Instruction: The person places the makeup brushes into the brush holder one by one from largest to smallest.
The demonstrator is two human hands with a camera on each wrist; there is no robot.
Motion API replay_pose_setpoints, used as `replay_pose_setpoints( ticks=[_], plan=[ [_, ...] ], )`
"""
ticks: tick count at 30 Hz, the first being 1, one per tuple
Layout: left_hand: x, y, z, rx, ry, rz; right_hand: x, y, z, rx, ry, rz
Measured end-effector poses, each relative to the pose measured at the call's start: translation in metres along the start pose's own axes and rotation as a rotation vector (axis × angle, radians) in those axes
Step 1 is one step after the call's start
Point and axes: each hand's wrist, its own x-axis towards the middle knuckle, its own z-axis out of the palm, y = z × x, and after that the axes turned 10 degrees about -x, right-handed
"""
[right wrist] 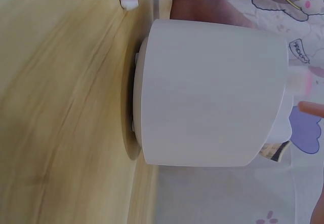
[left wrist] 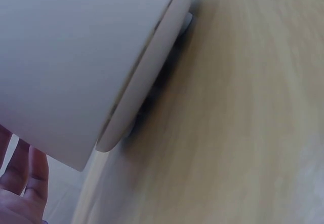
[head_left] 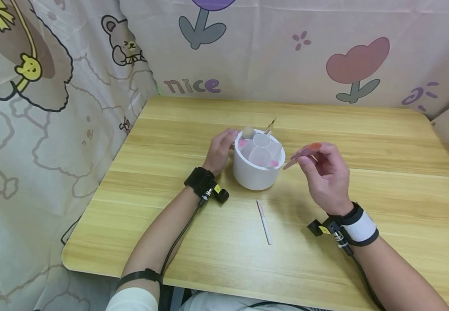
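Note:
A round white desk organizer (head_left: pixel 253 175) with several compartments stands on the table, its wall filling much of both wrist views. My left hand (head_left: pixel 219 149) rests against its left side; in the left wrist view the fingers (left wrist: pixel 36 176) lie beside the wall. To the right of the organizer, my right hand (head_left: pixel 327 172) pinches a slim pinkish brush-like stick (head_left: pixel 291 163) with an orange tip. The stick's lower end points toward the organizer's rim, and the right wrist view shows a stick end (right wrist: pixel 310 108) beyond the rim. Inside are pink-tipped items and a thin brush (head_left: pixel 272 124).
A slim white and pink pen-like stick (head_left: pixel 264 222) lies on the wooden table (head_left: pixel 403 181) in front of the organizer. Printed curtains (head_left: pixel 267 56) hang behind and to the left. Cables run from both wrist cameras along the forearms.

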Motion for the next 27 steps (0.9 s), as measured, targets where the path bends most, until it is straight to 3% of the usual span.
replay_pose_setpoints(
  ticks=[14,27],
  plan=[
    [0.001,0.000,-0.001,-0.004,-0.007,-0.039,0.009,0.002,0.007,-0.059,-0.003,0.033],
    [0.000,0.001,0.003,-0.013,0.006,-0.009,0.014,0.003,0.013,-0.101,-0.047,0.071]
  ],
)
